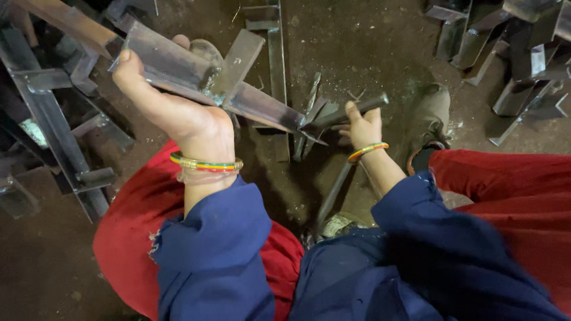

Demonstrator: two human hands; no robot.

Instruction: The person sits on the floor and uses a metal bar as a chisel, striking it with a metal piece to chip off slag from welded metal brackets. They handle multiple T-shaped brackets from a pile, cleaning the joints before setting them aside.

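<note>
The left hand [178, 113] is raised and closed round a welded steel angle piece [202, 80], thumb along its near edge and fingers curled over the far side. The piece is dull grey bar stock with flat faces and sharp edges; a short cross-bar [238, 62] is welded across it. Its long axis slants from upper left, by the hand, down to lower right, where its tip ends just beside the right hand [361, 128].

The right hand is shut on a dark metal hammer [351, 113], the head end poking out toward the upper right and the shaft dropping down-left between the knees. Both wrists carry striped bangles [205, 163] of red, yellow and green, over blue sleeves [220, 238] and red trousers [505, 178].

The floor [357, 41] is dark, gritty and scattered with metal flecks. More angle pieces of the same grey steel lie in heaps at the left [47, 119] and top right [511, 53]. A worn shoe [431, 116] rests near the right hand.
</note>
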